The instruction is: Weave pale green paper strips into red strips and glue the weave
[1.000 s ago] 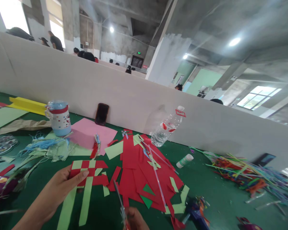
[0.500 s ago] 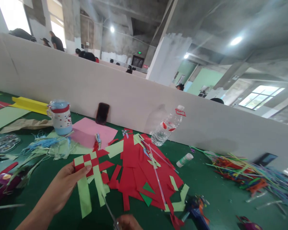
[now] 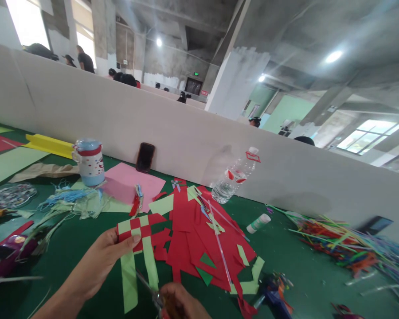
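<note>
My left hand (image 3: 111,248) pinches a woven piece of red and light green paper strips (image 3: 145,231) between thumb and fingers. Two long green tails hang below the weave, and red tails point right. At the bottom edge, my right hand (image 3: 182,301) is closed around scissors (image 3: 157,299), partly cut off by the frame. The scissor blades point up and left, close to the lower ends of the green tails; whether they touch the paper I cannot tell. Red paper sheets and scraps (image 3: 182,246) lie just right of the woven piece.
Behind the papers stand a clear water bottle (image 3: 231,181), a phone (image 3: 145,157) and a blue-white cup (image 3: 90,163) before a white partition (image 3: 186,133). A glue stick (image 3: 258,223) lies to the right, near a pile of coloured strips (image 3: 339,243). Pink paper (image 3: 133,184) lies behind my left hand.
My left hand and the woven paper have shifted right and slightly down in view. My right hand has come further into view with the scissors, whose blades now sit between the green tails.
</note>
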